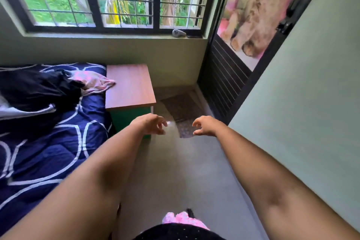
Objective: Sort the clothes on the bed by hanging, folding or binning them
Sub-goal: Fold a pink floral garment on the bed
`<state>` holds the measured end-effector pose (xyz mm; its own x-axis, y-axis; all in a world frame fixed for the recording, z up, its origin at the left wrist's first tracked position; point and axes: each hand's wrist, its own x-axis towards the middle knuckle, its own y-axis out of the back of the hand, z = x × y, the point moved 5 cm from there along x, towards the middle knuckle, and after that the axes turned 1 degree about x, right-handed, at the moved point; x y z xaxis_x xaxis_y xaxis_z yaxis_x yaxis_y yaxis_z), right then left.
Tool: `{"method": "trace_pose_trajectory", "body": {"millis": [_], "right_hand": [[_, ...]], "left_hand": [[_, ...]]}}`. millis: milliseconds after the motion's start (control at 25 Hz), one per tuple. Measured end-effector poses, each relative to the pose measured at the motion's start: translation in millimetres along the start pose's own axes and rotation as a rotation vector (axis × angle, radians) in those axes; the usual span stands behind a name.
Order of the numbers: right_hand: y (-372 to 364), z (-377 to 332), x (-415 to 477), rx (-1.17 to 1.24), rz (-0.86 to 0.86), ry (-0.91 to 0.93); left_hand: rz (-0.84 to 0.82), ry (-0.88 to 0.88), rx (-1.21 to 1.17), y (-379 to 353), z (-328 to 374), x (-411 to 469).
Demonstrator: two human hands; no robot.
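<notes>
Hands: I see left hand (151, 123) and right hand (204, 125) empty, fingers loosely curled.
Bed (48, 152): black garment (39, 87) and pink garment (93, 82) lie touching.

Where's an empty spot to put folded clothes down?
The wooden table top beside the bed is bare. So is the bed's near half. Its far end is crowded with black clothes and a pink garment.

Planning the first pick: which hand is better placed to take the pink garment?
Probably left: the left hand hangs empty beside the bed, nearer the pink garment than the right hand.
</notes>
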<state>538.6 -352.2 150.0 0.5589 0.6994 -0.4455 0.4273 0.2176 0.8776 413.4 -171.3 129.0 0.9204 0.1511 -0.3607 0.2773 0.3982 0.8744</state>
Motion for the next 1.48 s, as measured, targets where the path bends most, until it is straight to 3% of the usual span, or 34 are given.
{"method": "trace_pose_trajectory", "body": {"millis": [160,280,480,560,920,1160,1480], "right_hand": [[39.9,-59.6,100.5,-0.075,-0.038,0.190],[72.2,-102.4,164.1,-0.128,-0.047,0.339],[105.5,-171.2,254.2,-0.150,-0.144,0.504],[114.7,-196.2,281.0,-0.121,-0.176,0.532],[105.5,-340.9,344.2,-0.409,-0.128,0.953],[93.3,-427.0,420.3,-0.490,-0.183,0.931],[90.3,-452.1,511.0,-0.433,-0.114,0.752]], "left_hand": [[-0.006,0.201,-0.069,37.1,-81.6,12.1],[0.124,0.332,-0.147,72.5,-127.4,12.1],[0.207,0.553,-0.199,110.9,-192.9,8.5],[0.238,0.583,-0.250,117.7,-207.8,10.6],[0.298,0.809,-0.415,104.9,-319.2,-27.2],[0.295,0.881,-0.470,111.3,-433.6,-31.1],[0.222,0.829,-0.462,125.4,-528.4,20.3]]}}
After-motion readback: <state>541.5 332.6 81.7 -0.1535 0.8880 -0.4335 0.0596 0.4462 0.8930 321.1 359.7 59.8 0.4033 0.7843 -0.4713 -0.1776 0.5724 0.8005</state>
